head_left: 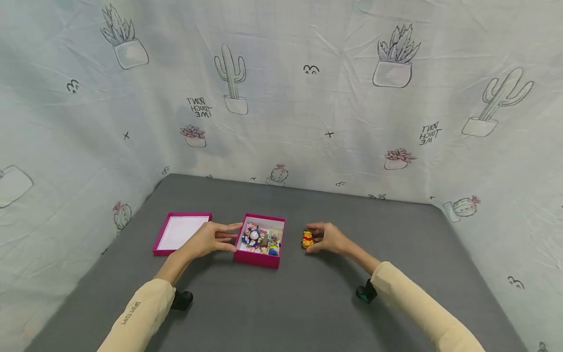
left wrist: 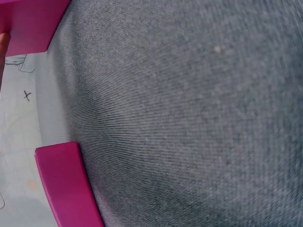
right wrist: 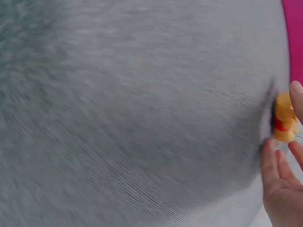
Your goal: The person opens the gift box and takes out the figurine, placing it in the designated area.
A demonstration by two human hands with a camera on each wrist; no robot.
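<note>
A magenta box (head_left: 257, 259) with a white inside holds several small toy figures, among them a dark blue and white figure (head_left: 252, 235). My left hand (head_left: 208, 239) is at its left side, straight fingers reaching the wall and the thumb near the front left corner; in the left wrist view one fingertip lies against the box (left wrist: 33, 26). To the right of the box, a yellow bear figurine (head_left: 307, 239) with a red shirt is on the table. Around it my right hand (head_left: 327, 238) spreads its fingers, thumb on the near side and fingers on the far side, fingertips right by the figurine (right wrist: 283, 120).
The matching magenta lid (head_left: 180, 232) lies on the left, white inside up, partly behind my left hand. A grey cloth (head_left: 281, 308) covers the table. Behind and at the sides hangs a pale curtain (head_left: 281, 98) with cactus drawings.
</note>
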